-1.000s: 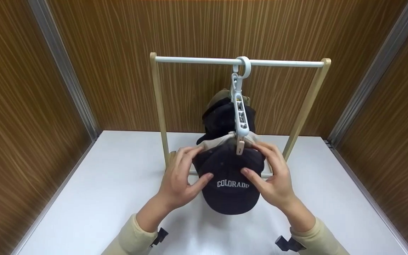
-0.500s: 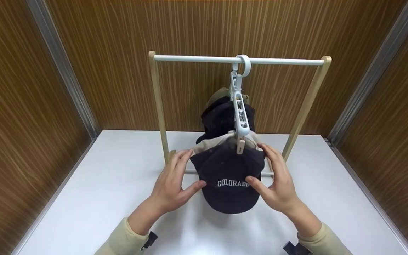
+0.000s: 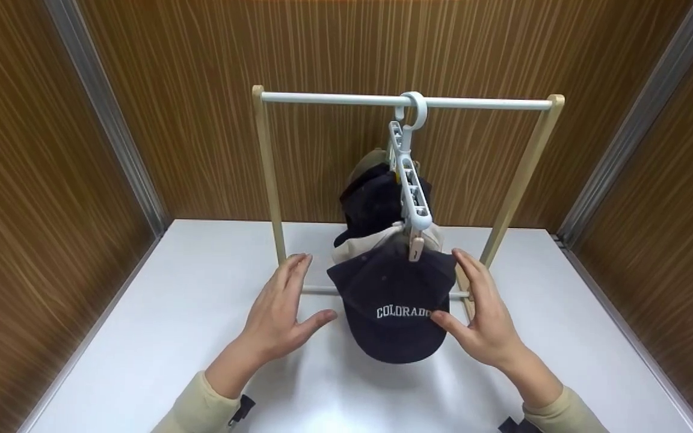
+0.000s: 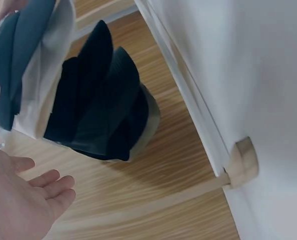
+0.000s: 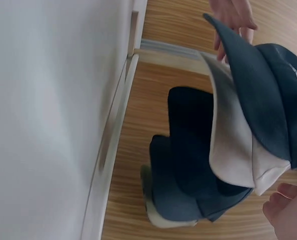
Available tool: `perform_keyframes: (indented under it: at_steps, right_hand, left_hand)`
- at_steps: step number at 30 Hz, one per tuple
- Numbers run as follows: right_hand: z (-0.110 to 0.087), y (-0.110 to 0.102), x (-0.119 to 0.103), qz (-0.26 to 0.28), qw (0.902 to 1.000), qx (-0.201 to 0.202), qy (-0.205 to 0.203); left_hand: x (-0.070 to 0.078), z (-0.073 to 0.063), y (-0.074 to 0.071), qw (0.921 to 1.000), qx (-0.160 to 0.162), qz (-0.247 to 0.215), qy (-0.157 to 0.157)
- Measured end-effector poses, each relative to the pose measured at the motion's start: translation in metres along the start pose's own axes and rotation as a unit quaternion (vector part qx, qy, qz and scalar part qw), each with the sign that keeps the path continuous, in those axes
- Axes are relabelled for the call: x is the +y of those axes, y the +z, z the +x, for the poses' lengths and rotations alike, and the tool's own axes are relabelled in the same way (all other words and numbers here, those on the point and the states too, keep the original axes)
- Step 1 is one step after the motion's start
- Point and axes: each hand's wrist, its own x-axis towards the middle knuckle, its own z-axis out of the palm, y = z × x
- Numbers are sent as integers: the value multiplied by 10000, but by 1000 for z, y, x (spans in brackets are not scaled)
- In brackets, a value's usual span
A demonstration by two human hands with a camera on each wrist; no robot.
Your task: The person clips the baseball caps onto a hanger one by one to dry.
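A navy cap [image 3: 391,282] with white "COLORADO" lettering hangs at the front of a white hanger [image 3: 409,180], held by a beige clip [image 3: 416,248]. Behind it hang a cream cap [image 3: 358,246] and several others, among them a dark cap [image 3: 372,204] and a tan cap at the very back. My left hand [image 3: 277,313] is spread beside the navy cap, a gap between them; the left wrist view shows its fingers relaxed and holding nothing. At the cap's right side is my right hand [image 3: 482,316], fingers extended, its thumb overlapping the end of the lettering in the head view.
The hanger hooks over the white rail [image 3: 334,98] of a rack with wooden legs [image 3: 521,180]. The rack stands on a white table [image 3: 214,337]. Wood-patterned panels [image 3: 190,72] rise behind and on both sides.
Both hands have moved outward from the navy cap, the left one farther, its fingers now off the fabric. The hanger's front end and the cap have swung slightly right.
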Motion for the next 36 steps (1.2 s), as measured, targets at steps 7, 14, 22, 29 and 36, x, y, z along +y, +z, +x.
perform_keyframes:
  at_steps: [7,14,22,29,36]
  right_hand:
    - [-10,-6,13,-424,9984,-316,198]
    - [-11,-18,27,-864,9946,-488,307]
    - [-16,-30,40,-1274,9861,-688,812]
    - [-14,-38,53,-1685,9787,-671,965]
    - [-13,-43,64,-1962,9735,-700,942]
  left_hand:
    - [-17,-6,-4,9991,-221,313,-181]
    - [-33,-7,-7,9962,-385,419,-655]
    - [-53,-7,-10,9916,-539,299,-1136]
    - [-75,-10,-12,9863,-606,1004,-1159]
    - [-96,-16,-12,9803,-687,1229,-1387]
